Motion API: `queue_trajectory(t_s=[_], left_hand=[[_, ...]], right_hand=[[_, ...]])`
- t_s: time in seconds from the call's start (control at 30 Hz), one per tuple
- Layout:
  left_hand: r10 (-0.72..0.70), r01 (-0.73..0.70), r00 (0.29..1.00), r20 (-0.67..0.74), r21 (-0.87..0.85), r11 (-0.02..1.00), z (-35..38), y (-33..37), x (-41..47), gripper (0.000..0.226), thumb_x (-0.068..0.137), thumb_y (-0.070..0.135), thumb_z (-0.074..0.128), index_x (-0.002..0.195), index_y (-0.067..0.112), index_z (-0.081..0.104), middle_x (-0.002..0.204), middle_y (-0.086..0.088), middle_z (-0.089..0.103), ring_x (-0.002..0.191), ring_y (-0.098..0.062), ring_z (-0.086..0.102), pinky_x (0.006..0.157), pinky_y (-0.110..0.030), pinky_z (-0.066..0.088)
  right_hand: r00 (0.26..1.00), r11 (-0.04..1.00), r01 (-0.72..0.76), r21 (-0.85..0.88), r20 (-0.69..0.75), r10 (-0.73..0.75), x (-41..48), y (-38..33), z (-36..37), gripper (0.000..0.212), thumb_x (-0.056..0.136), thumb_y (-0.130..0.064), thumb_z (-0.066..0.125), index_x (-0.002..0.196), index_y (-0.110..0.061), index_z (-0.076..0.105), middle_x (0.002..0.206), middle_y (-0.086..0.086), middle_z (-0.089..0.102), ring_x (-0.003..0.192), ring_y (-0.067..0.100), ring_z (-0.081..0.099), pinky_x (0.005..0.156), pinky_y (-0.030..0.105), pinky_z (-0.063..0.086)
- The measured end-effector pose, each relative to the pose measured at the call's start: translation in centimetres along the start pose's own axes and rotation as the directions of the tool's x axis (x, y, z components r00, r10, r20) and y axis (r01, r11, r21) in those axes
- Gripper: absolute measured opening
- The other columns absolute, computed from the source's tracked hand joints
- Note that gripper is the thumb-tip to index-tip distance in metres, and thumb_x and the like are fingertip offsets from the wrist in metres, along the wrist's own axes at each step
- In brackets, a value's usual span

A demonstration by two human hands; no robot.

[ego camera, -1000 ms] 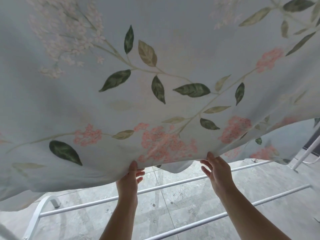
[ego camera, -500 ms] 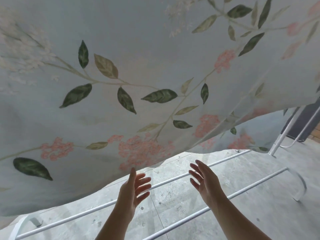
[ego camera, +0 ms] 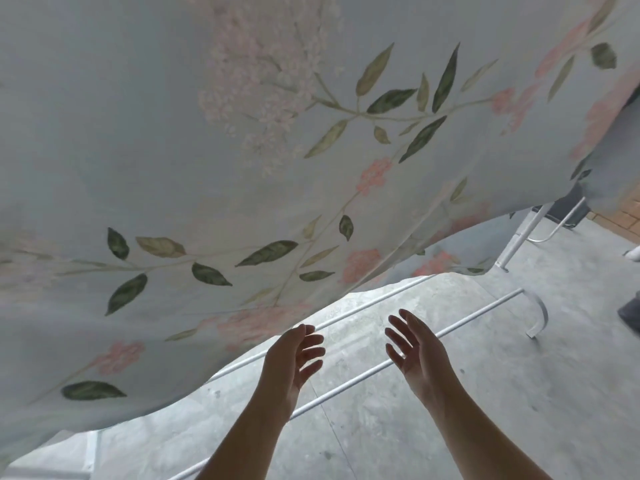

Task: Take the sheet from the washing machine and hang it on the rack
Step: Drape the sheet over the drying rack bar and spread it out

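A pale blue sheet (ego camera: 214, 174) printed with green leaves and pink flowers hangs over the white rack and fills the upper and left parts of the view. Its lower hem curves just above my hands. My left hand (ego camera: 294, 358) is open, fingers spread, right below the hem and apart from it. My right hand (ego camera: 415, 351) is open too, palm facing left, over the rack's lower white rails (ego camera: 467, 317). Neither hand holds anything.
The rack's white leg and curved foot (ego camera: 538, 317) stand at the right on a grey concrete floor (ego camera: 519, 393). A dark object and brick paving (ego camera: 623, 216) lie beyond at the far right. A shoe tip shows at the right edge.
Both hands let go of the sheet's hem and dropped away from it, fingers spread. The view swung left and the sheet's pattern shifted right.
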State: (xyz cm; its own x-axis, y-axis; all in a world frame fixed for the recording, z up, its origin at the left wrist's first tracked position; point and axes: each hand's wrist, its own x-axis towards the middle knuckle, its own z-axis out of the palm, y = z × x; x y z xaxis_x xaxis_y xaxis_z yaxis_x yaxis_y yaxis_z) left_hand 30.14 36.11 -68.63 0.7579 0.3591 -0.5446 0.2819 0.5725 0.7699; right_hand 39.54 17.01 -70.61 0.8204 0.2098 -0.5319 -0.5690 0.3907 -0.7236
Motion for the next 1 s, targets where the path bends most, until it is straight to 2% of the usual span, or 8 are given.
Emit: queue_trajectory(t_s=[0.03,0.13,0.37,0.5,0.67,0.77,0.9,1.0], left_hand=[[-0.012,0.012,1.000,-0.015,-0.010,1.000,0.5,0.8,-1.2,0.016,0.094,0.020,0.052,0.091,0.010,0.064,0.077,-0.004,0.070,0.069,-0.017,0.065,0.070,-0.032,0.049],[-0.069,0.066,0.996,-0.053,-0.045,0.997,2.9,4.8,-7.3,0.015,0.094,0.019,0.053,0.089,0.011,0.064,0.076,-0.003,0.069,0.066,-0.016,0.065,0.070,-0.032,0.049],[-0.062,0.049,0.994,-0.095,-0.135,0.990,9.5,13.6,-21.8,0.013,0.093,0.018,0.055,0.090,0.011,0.065,0.077,-0.003,0.069,0.064,-0.014,0.066,0.070,-0.031,0.049],[-0.059,0.036,0.994,-0.092,-0.234,0.972,12.3,16.7,-27.4,0.010,0.091,0.018,0.057,0.087,0.013,0.065,0.077,-0.001,0.068,0.065,-0.014,0.065,0.071,-0.031,0.049],[-0.047,0.030,0.998,-0.051,-0.304,0.952,14.8,17.3,-31.4,0.012,0.093,0.019,0.054,0.089,0.014,0.064,0.073,0.002,0.068,0.062,-0.011,0.065,0.070,-0.029,0.049],[-0.058,0.032,0.995,-0.076,-0.313,0.949,16.3,16.8,-32.8,0.012,0.093,0.019,0.054,0.089,0.015,0.065,0.073,0.002,0.069,0.063,-0.011,0.065,0.072,-0.029,0.049],[-0.050,0.024,0.996,-0.073,-0.329,0.944,19.7,16.6,-32.8,0.011,0.093,0.018,0.055,0.090,0.015,0.065,0.077,0.001,0.068,0.073,-0.016,0.062,0.073,-0.030,0.049],[-0.010,-0.020,0.997,-0.082,-0.355,0.935,23.6,16.4,-31.2,0.012,0.094,0.018,0.053,0.091,0.014,0.064,0.076,0.002,0.068,0.071,-0.015,0.063,0.072,-0.030,0.049]], right_hand=[[1.000,1.000,-0.017,0.004,-0.006,0.017,-1.2,-0.6,0.6,0.055,0.066,-0.040,0.081,0.113,-0.018,0.063,0.111,0.004,0.070,0.099,0.021,0.067,0.078,0.035,0.048],[0.995,0.992,-0.104,0.070,0.002,0.104,-6.8,-4.6,2.4,0.024,0.091,-0.024,0.059,0.113,-0.017,0.063,0.115,0.006,0.067,0.106,0.023,0.062,0.082,0.036,0.048],[0.981,0.979,-0.181,0.098,0.087,0.173,-19.6,-16.5,6.9,0.019,0.094,-0.021,0.054,0.108,-0.020,0.066,0.106,0.002,0.068,0.102,0.021,0.062,0.080,0.035,0.048],[0.979,0.970,-0.189,0.152,0.103,0.175,-25.5,-20.9,8.1,0.021,0.095,-0.021,0.051,0.110,-0.020,0.066,0.109,0.001,0.066,0.103,0.020,0.060,0.079,0.033,0.048],[0.985,0.962,-0.154,0.224,0.110,0.132,-30.4,-23.5,8.1,0.018,0.092,-0.022,0.056,0.106,-0.020,0.067,0.100,-0.002,0.066,0.096,0.018,0.059,0.079,0.031,0.047],[0.984,0.952,-0.167,0.258,0.107,0.144,-31.6,-24.4,6.6,0.017,0.091,-0.022,0.058,0.106,-0.021,0.067,0.099,-0.002,0.065,0.093,0.017,0.058,0.077,0.030,0.046],[0.984,0.945,-0.169,0.280,0.107,0.144,-30.9,-27.1,4.1,0.017,0.090,-0.020,0.059,0.105,-0.020,0.067,0.099,-0.002,0.064,0.089,0.017,0.058,0.075,0.030,0.047],[0.982,0.952,-0.163,0.261,0.135,0.131,-29.0,-30.3,2.0,0.015,0.089,-0.020,0.060,0.103,-0.020,0.067,0.095,-0.002,0.066,0.086,0.016,0.059,0.073,0.029,0.047]])
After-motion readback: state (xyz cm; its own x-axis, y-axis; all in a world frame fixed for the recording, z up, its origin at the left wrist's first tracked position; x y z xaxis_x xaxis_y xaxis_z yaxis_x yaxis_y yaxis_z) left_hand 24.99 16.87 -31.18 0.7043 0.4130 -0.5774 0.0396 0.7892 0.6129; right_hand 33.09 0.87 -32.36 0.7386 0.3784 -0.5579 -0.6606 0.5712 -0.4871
